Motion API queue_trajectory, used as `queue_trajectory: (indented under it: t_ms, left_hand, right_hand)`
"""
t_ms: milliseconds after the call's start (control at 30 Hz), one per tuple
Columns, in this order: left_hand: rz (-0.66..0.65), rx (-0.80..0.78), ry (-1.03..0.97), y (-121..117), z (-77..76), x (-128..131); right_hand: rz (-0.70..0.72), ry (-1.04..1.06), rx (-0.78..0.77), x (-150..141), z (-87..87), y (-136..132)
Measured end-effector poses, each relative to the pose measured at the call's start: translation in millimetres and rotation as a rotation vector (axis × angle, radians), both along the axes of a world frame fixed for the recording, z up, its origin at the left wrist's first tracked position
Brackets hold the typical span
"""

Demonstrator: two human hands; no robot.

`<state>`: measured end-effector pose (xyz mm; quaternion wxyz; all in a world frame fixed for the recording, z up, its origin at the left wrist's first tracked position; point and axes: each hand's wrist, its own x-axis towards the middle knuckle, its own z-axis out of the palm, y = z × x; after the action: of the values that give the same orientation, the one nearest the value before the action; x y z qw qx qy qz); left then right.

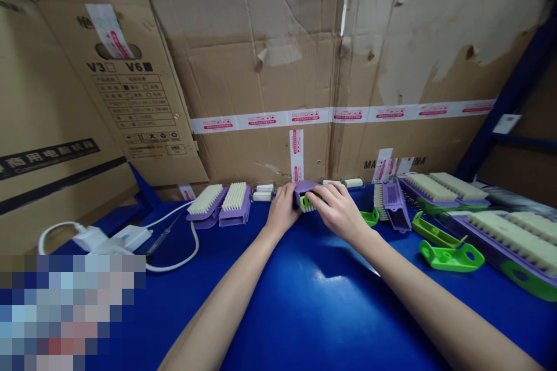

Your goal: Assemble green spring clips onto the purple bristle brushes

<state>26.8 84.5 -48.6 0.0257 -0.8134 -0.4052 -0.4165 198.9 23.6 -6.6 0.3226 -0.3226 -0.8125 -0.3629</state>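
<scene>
Above the far middle of the blue table, my left hand (284, 208) grips the left end of a purple brush (306, 186). My right hand (338, 208) is closed on its right side, fingers pressed over a green plastic part (304, 200) fitted against it. Pale bristles show below, between the hands. Most of the brush is hidden by my fingers. Left of my hands lie two purple brush bodies (235, 203) with cream bristles facing up. To the right, another purple brush body (395, 206) leans on its side beside a green piece (369, 218).
Loose green plastic parts (452, 257) and finished-looking purple and green brushes (513, 237) lie at the right. White rollers (263, 192) sit by the cardboard wall (261, 81). A white power strip (130, 237) with cable and a screwdriver (163, 236) are at the left.
</scene>
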Motion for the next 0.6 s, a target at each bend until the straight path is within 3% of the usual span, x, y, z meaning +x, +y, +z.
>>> queue_trajectory:
  t_ms: [333, 600]
  left_hand:
    - [0.01, -0.02, -0.031, -2.4, 1.6, 0.6]
    - [0.018, -0.012, -0.008, -1.4, 2.0, 0.6]
  right_hand:
    - [0.018, 0.1, -0.043, 0.6, -6.6, 1.3]
    - [-0.121, 0.069, -0.008, -6.9, -4.8, -2.4]
